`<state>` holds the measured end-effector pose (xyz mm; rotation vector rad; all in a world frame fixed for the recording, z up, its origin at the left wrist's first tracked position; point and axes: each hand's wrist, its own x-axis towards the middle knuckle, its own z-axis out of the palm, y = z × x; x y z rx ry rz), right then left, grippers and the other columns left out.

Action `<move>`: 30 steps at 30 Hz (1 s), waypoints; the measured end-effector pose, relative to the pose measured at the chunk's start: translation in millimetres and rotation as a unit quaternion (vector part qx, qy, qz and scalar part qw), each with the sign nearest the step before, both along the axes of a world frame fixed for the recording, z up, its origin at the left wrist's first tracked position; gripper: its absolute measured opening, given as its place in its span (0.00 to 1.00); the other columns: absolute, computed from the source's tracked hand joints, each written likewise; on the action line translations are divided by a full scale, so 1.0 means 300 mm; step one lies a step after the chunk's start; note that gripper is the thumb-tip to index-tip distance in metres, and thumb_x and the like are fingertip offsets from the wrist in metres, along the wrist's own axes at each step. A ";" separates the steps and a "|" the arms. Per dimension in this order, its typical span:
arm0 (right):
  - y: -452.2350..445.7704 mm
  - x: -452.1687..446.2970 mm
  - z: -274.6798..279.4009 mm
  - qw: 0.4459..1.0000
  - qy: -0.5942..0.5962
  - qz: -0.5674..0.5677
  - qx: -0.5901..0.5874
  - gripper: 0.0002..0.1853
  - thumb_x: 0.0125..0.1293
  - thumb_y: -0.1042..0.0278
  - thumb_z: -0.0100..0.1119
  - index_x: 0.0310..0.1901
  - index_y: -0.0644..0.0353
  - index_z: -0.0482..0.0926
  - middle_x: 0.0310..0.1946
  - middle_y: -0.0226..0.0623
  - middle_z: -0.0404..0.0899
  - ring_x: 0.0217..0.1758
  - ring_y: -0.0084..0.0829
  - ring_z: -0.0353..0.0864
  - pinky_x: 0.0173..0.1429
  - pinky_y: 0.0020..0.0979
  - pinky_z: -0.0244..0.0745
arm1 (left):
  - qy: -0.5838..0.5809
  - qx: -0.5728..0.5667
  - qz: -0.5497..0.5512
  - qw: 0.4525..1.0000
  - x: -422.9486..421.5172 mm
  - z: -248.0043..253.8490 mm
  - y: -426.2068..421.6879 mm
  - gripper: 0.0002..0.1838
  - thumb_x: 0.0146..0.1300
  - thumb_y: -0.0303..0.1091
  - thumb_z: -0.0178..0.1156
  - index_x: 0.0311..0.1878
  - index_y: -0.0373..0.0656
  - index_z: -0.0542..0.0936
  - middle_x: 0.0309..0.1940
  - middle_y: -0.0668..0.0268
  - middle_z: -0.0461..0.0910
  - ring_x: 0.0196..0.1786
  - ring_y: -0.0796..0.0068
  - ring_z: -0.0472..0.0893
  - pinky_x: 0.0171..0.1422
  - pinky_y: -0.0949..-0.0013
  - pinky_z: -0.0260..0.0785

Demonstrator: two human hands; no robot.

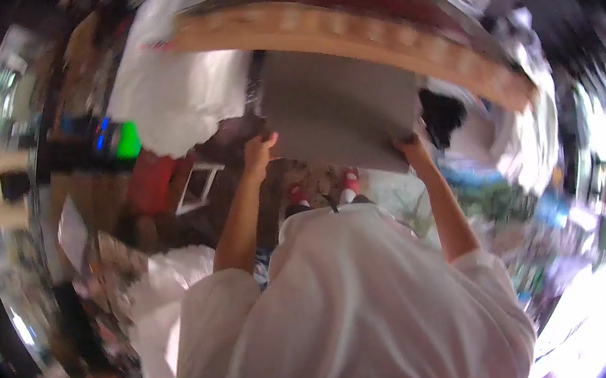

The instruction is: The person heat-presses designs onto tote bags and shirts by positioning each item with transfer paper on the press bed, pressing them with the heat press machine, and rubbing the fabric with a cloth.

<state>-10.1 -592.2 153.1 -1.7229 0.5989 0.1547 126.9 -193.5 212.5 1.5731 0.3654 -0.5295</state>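
Note:
A flat grey board or panel (338, 104) is held out in front of my body, its far edge passing under a wooden ledge. My left hand (261, 153) grips its near left corner, thumb on top. At the near right corner, my right hand (411, 147) is closed on the same panel. The fingers beneath it are hidden, and motion blur keeps me from telling its material.
Across the top runs a light wooden edge (346, 40) of a table. White cloth or plastic (183, 98) hangs at left, with more white fabric (532, 120) at right. A red container (151, 183) and a white frame (199, 187) stand on the floor at left.

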 end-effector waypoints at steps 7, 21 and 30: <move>0.248 0.275 0.402 0.797 -0.089 0.305 -0.514 0.46 0.55 0.52 0.67 0.72 0.53 0.53 0.72 0.55 0.49 0.74 0.59 0.49 0.74 0.56 0.48 | -0.033 -0.071 0.123 0.989 -0.305 -0.372 0.215 0.27 0.64 0.60 0.56 0.42 0.41 0.79 0.36 0.66 0.81 0.33 0.73 0.80 0.37 0.68 0.74; 0.510 0.365 0.304 0.545 -0.112 0.590 -0.586 0.46 0.57 0.41 0.63 0.72 0.54 0.55 0.72 0.50 0.51 0.73 0.62 0.47 0.72 0.61 0.47 | 0.115 0.198 0.443 0.867 -1.533 -0.163 -0.023 0.13 0.64 0.40 0.59 0.46 0.46 0.84 0.37 0.61 0.84 0.40 0.72 0.82 0.45 0.66 0.73; 0.405 0.627 0.048 0.556 -0.199 0.699 -0.404 0.42 0.63 0.38 0.57 0.65 0.68 0.65 0.66 0.54 0.65 0.68 0.51 0.64 0.72 0.43 0.56 | -0.063 0.223 0.595 0.770 -1.866 0.028 -0.276 0.16 0.63 0.43 0.61 0.46 0.42 0.83 0.38 0.63 0.84 0.39 0.75 0.81 0.48 0.68 0.74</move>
